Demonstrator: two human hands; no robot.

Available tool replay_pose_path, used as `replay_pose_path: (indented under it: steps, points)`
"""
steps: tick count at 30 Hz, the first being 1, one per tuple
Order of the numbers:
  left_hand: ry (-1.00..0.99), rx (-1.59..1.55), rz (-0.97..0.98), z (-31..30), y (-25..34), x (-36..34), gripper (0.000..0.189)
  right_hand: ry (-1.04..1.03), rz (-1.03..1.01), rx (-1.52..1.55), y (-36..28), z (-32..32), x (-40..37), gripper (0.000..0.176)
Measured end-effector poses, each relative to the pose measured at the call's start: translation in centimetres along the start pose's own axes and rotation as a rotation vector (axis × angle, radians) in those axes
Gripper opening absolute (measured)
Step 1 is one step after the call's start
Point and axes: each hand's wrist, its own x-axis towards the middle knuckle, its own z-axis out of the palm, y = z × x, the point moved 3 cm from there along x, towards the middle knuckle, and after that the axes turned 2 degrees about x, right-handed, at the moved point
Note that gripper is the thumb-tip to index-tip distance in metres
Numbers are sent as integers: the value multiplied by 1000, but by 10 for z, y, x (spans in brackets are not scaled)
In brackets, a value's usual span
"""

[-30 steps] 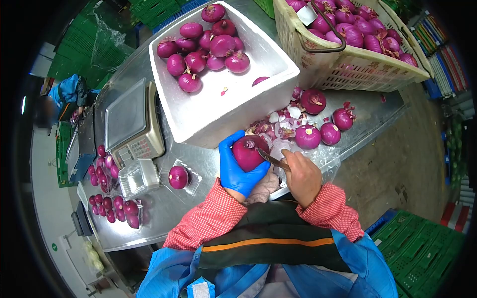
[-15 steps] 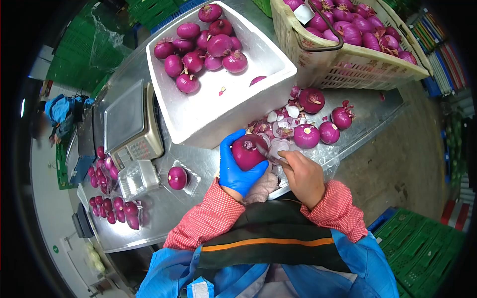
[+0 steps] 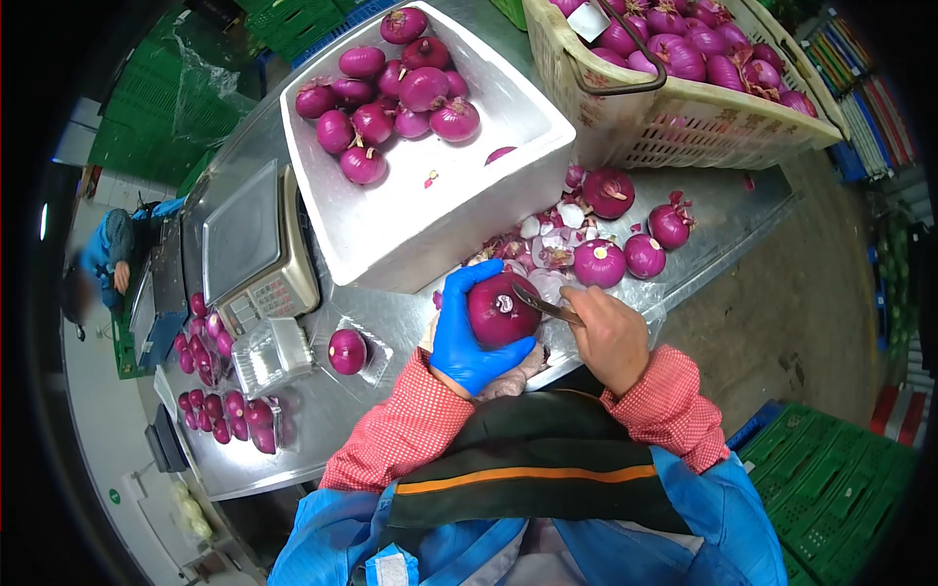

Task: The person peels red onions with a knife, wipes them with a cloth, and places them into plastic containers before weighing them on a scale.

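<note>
Head view: a red onion (image 3: 503,310) in the left hand (image 3: 463,337), a knife (image 3: 549,307) in the right hand (image 3: 611,337)

Over the worktop's near edge, the blue-gloved left hand was clasped around the red onion, its palm and fingers covering the onion's left and lower sides. The bare right hand was clenched on the knife, hiding most of the handle; the blade lay at the onion's upper right, though whether it cut in was hard to tell. Under the wrists, a pinkish bundle (image 3: 512,379) was mostly covered.

Peelings (image 3: 553,250) lay beyond the hands, and loose onions (image 3: 599,263) sat from there toward the worktop's right corner. Toward the left, a tray onion (image 3: 348,352) rested on clear film, and packed onions (image 3: 233,415) stood near the left corner, their wrapping blurred by glare.

Farther in, a white box (image 3: 430,210) held onions, one nearly hidden behind its near wall. Beside it stood a scale (image 3: 256,244). At the far right, a basket (image 3: 674,127) of onions was cut off by the frame's top. Off the worktop's left end, another person (image 3: 107,249) was small and indistinct.
</note>
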Motion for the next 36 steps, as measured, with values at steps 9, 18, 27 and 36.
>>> replay_pose_path:
  steps: [9,18,27,36]
  points:
    - [57,-212,-145,1,-16,2,89,-10,-28,-42,-4,-1,-9,34]
    - [4,-112,-62,4,-7,3,89,-49,93,66,0,5,-10,28]
    - [57,-26,-132,6,-17,8,85,-183,392,576,6,50,-23,29]
    - [-183,-7,-76,11,-22,4,78,-296,839,1376,16,45,-10,40]
